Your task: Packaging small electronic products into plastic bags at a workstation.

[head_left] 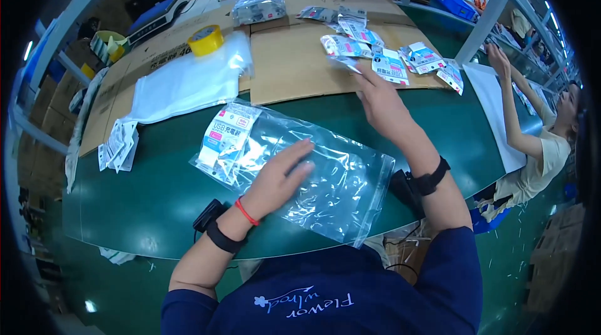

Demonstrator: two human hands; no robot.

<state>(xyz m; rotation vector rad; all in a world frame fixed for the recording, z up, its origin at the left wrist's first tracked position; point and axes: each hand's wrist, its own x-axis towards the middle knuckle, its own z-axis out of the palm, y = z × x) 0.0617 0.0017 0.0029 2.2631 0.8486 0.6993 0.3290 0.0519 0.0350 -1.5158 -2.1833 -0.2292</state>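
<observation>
A large clear plastic bag (335, 194) lies flat on the green table, with small white, blue and pink printed packets (226, 138) showing in its left end. My left hand (275, 180) rests on the bag's middle, palm down, fingers stretched out and thumb apart. Beyond the bag's right part, my right hand (383, 100) reaches toward the loose packets. Its thumb and fingers are pinched on the end of a small clear-wrapped packet (344, 63), partly hidden by the fingertips. Several similar packets (389, 66) lie on the cardboard just beyond that hand.
Flattened cardboard (291, 72) covers the table's far side. On it are a stack of clear bags (188, 88) and a yellow tape roll (205, 41). White printed cards (119, 147) lie at left. A metal post (491, 13) stands at right, near a co-worker (544, 128).
</observation>
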